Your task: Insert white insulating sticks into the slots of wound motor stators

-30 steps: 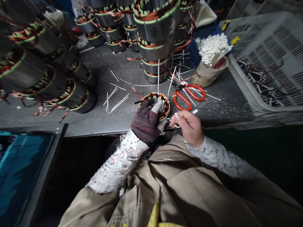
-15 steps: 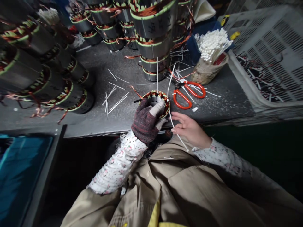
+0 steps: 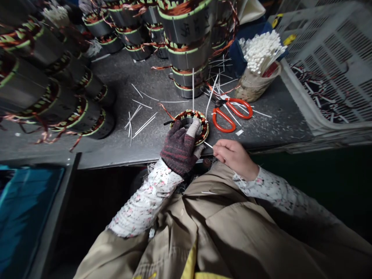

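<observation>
My left hand [image 3: 180,149], in a dark knitted glove with pale fingertips, is closed around a motor stator [image 3: 205,133] on the bench by its front edge. The stator shows copper windings and a yellow-green insulating rim. Two thin white tubes [image 3: 193,91] stick up from it, and a dark-tipped copper lead comes out at its left. Just to the right, my bare right hand [image 3: 235,157] pinches another thin white tube [image 3: 208,145], which points toward the stator's lower right side. Its far end is hidden in my fingers. Red-handled scissors [image 3: 223,120] lie behind that hand.
Stacks of wound stators [image 3: 187,58] stand at the back and left [image 3: 72,112]. Loose white tubes [image 3: 145,124] are scattered on the bench. At right are a cup [image 3: 254,87] full of white tubes and a white slatted crate [image 3: 322,126] with wire scraps.
My right hand has gone from loosely spread fingers to a tight pinch on the white tube. The long piece that hung past my hand no longer shows. The stator stays in place.
</observation>
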{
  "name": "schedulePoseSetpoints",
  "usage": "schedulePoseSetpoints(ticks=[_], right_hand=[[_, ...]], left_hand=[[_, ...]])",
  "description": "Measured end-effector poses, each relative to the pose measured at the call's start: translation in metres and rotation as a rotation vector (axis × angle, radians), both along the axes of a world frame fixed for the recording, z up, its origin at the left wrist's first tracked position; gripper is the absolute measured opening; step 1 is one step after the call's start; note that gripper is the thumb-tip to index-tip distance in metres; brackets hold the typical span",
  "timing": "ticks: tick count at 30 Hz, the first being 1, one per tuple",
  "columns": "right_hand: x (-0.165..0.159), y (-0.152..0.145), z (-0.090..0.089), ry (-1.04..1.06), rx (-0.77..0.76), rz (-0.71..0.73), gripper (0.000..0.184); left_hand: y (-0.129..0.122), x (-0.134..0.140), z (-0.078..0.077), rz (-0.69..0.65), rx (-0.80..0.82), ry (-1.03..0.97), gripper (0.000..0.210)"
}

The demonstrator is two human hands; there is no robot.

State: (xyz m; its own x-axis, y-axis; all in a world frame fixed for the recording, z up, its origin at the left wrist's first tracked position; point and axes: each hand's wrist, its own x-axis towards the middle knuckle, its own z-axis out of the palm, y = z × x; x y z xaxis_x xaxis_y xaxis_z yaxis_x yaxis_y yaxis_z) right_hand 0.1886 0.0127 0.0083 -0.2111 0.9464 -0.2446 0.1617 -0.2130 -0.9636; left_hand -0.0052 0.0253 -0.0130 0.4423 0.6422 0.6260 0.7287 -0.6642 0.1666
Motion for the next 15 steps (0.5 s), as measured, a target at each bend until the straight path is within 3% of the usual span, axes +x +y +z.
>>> schedulePoseSetpoints(ticks=[7,15], right_hand=[[-0.024,0.013,-0.009,0.102,-0.048,-0.077,0.025],[-0.002,-0.006,0.003,0.062,-0.089,-0.122,0.021]], left_hand=[[0.001,-0.001,-0.006,0.014,-0.006,-0.006,0.076],[0.0,0.001,0.0,0.023,0.0,0.013,0.076]])
